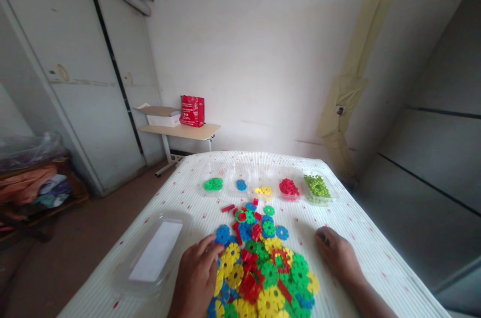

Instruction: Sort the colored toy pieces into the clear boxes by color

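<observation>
A heap of plastic snowflake discs and linking pieces (269, 274) in yellow, green, blue and red spreads over the front middle of the table. At the heap's left edge is my left hand (197, 275), palm down, its slightly bent fingers apart and touching or just above the yellow discs (228, 259). No piece shows in its grasp. To the right of the heap, my right hand (337, 253) rests on the tablecloth with fingers curled in. Nothing sticks out of it. A blue disc (282, 232) lies between the heap and that hand.
Clear tubs along the far side hold green discs (213, 184), blue discs (241, 185), yellow discs (266, 190), red pieces (289, 187) and light green pieces (316, 186). On the left lies a clear plastic container (130, 263) with a white paper (157, 250). A side table (195, 131) carries a red bag (193, 111).
</observation>
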`<state>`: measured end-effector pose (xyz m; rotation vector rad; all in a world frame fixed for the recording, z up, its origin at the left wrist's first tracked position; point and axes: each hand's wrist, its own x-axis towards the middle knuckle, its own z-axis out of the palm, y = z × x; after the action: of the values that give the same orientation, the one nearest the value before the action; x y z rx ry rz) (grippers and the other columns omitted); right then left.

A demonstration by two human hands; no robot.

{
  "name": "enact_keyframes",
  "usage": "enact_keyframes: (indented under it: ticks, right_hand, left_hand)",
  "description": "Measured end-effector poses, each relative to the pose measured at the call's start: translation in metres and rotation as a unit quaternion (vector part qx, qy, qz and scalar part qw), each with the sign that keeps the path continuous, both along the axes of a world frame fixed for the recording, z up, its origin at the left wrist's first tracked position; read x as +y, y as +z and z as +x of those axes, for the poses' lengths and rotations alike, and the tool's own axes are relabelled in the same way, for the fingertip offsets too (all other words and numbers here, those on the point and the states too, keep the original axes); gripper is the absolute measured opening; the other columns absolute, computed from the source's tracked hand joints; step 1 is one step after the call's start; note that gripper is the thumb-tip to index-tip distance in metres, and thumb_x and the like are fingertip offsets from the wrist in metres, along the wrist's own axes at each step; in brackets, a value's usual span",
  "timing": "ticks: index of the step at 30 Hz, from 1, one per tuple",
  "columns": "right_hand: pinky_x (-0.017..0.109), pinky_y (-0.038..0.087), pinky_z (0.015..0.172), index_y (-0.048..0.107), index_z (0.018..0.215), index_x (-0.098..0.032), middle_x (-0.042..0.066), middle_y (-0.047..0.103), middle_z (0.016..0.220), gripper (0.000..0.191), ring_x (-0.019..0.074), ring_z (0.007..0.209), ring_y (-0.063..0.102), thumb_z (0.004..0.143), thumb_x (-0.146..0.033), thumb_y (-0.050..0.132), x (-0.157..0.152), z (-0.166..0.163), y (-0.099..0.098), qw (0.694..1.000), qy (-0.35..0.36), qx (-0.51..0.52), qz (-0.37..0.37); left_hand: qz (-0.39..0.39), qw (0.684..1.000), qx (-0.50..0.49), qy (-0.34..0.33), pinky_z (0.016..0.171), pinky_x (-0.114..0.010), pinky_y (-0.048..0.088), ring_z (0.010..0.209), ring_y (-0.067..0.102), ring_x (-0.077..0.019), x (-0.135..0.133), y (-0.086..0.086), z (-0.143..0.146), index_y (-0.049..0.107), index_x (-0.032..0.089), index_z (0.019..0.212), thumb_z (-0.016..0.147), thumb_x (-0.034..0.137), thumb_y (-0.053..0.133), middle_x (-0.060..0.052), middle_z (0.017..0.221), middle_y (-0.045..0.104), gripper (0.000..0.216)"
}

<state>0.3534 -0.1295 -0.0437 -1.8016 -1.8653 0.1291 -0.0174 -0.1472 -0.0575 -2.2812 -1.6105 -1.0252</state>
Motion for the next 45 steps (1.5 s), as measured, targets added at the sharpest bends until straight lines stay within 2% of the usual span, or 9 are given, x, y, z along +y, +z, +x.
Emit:
enact_keyframes:
  ticks: [5, 13, 17, 20, 25, 31, 35, 40, 45]
  right_hand:
    - [0.027, 0.042, 0.056, 0.055, 0.069, -0.022, 0.003, 0.063, 0.066, 0.024, 0.0173, 0.058, 0.057, 0.08, -0.037, 0.039, 0.002, -0.001, 0.001, 1.0, -0.013, 0.011, 0.005]
    - [0.026, 0.041, 0.058, 0.056, 0.072, -0.021, 0.002, 0.062, 0.067, 0.024, 0.0168, 0.061, 0.058, 0.079, -0.036, 0.039, 0.003, 0.0, 0.0, 1.0, -0.02, 0.008, -0.009]
    - [0.026, 0.041, 0.059, 0.057, 0.072, -0.02, 0.003, 0.062, 0.068, 0.025, 0.0171, 0.062, 0.058, 0.079, -0.035, 0.038, 0.003, 0.0, 0.0, 1.0, -0.024, 0.01, -0.014]
    - [0.026, 0.041, 0.058, 0.057, 0.072, -0.02, 0.002, 0.062, 0.067, 0.024, 0.0167, 0.062, 0.058, 0.079, -0.034, 0.038, 0.003, 0.001, 0.0, 1.0, -0.02, 0.012, -0.011]
    - [0.026, 0.041, 0.058, 0.057, 0.072, -0.021, 0.002, 0.062, 0.068, 0.023, 0.0166, 0.062, 0.057, 0.079, -0.034, 0.039, 0.003, 0.002, -0.001, 1.0, -0.018, 0.018, -0.014]
    - [0.025, 0.04, 0.058, 0.059, 0.071, -0.021, 0.001, 0.062, 0.067, 0.022, 0.0158, 0.06, 0.056, 0.078, -0.033, 0.041, 0.004, 0.001, 0.0, 0.999, -0.02, 0.032, -0.001]
    - [0.025, 0.04, 0.057, 0.058, 0.071, -0.021, 0.001, 0.062, 0.065, 0.022, 0.0155, 0.06, 0.056, 0.079, -0.032, 0.04, 0.004, 0.001, -0.001, 0.999, -0.023, 0.037, 0.0]
    - [0.024, 0.04, 0.058, 0.057, 0.071, -0.02, 0.001, 0.061, 0.066, 0.022, 0.0153, 0.062, 0.057, 0.079, -0.03, 0.04, 0.003, 0.001, 0.001, 0.999, -0.017, 0.034, 0.005]
    - [0.023, 0.039, 0.056, 0.056, 0.069, -0.02, 0.001, 0.06, 0.064, 0.021, 0.015, 0.06, 0.056, 0.079, -0.029, 0.04, 0.003, -0.001, 0.005, 0.999, -0.019, 0.032, 0.005]
  left_hand:
    - [-0.007, 0.998, -0.035, -0.052, 0.08, -0.033, 0.05, 0.093, 0.062, -0.0188, -0.009, 0.022, 0.012, 0.067, 0.026, 0.091, 0.083, 0.019, 0.044, -0.004, 0.102, 0.068, 0.025]
    - [-0.115, 0.966, -0.052, -0.224, 0.079, -0.034, 0.045, 0.084, 0.059, -0.017, -0.024, 0.064, 0.052, 0.067, 0.023, 0.085, 0.079, 0.01, 0.049, -0.002, 0.086, 0.067, 0.023]
    - [-0.183, 0.943, 0.003, -0.28, 0.087, -0.037, 0.04, 0.091, 0.054, -0.0178, -0.03, 0.073, 0.067, 0.066, 0.025, 0.078, 0.072, 0.009, 0.058, 0.002, 0.09, 0.066, 0.019]
    - [-0.187, 0.944, 0.03, -0.271, 0.09, -0.041, 0.038, 0.097, 0.052, -0.0198, -0.026, 0.064, 0.072, 0.066, 0.026, 0.078, 0.07, 0.008, 0.058, 0.002, 0.101, 0.065, 0.021]
    - [-0.172, 0.957, -0.013, -0.231, 0.091, -0.039, 0.039, 0.103, 0.053, -0.0202, -0.011, 0.048, 0.071, 0.068, 0.028, 0.091, 0.074, 0.008, 0.054, -0.001, 0.112, 0.062, 0.029]
    - [-0.19, 0.96, 0.003, -0.208, 0.085, -0.034, 0.041, 0.092, 0.056, -0.0188, 0.005, 0.066, 0.094, 0.068, 0.025, 0.088, 0.08, 0.021, 0.056, -0.002, 0.09, 0.065, 0.015]
    - [-0.225, 0.957, 0.077, -0.164, 0.085, -0.039, 0.041, 0.101, 0.053, -0.0265, 0.013, 0.066, 0.121, 0.067, 0.021, 0.091, 0.07, 0.032, 0.067, -0.006, 0.095, 0.062, 0.024]
    - [-0.217, 0.958, 0.095, -0.162, 0.089, -0.046, 0.037, 0.102, 0.053, -0.0299, 0.016, 0.053, 0.136, 0.064, 0.018, 0.09, 0.068, 0.019, 0.064, -0.008, 0.097, 0.062, 0.021]
    - [-0.243, 0.954, -0.016, -0.177, 0.087, -0.038, 0.037, 0.09, 0.059, -0.0221, 0.023, 0.052, 0.133, 0.065, 0.02, 0.08, 0.068, 0.008, 0.056, -0.003, 0.084, 0.067, 0.019]
